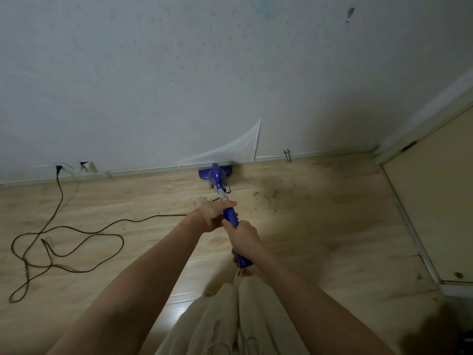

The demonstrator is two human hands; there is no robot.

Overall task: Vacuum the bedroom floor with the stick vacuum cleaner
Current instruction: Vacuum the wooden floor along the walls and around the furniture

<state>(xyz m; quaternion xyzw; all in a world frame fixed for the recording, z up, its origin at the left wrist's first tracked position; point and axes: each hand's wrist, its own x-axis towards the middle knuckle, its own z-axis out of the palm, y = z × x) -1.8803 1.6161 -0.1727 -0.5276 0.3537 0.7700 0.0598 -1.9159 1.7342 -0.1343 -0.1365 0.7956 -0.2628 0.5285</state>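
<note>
A blue stick vacuum cleaner (217, 178) stands in the middle of the view, its floor head against the skirting board at the wall. My left hand (211, 215) grips the blue handle higher up the stick. Just below it, nearer me, my right hand (243, 238) grips the same handle, whose end sticks out under my wrist. The light wooden floor (320, 226) carries dark crumbs and dust to the right of the vacuum head.
A black power cord (61, 234) runs from a wall socket (58, 169) at the left and lies in loops on the floor. Peeling wallpaper (240, 147) hangs above the vacuum head. A metal door stop (288, 155) stands by the skirting, and a door (440, 201) is at the right.
</note>
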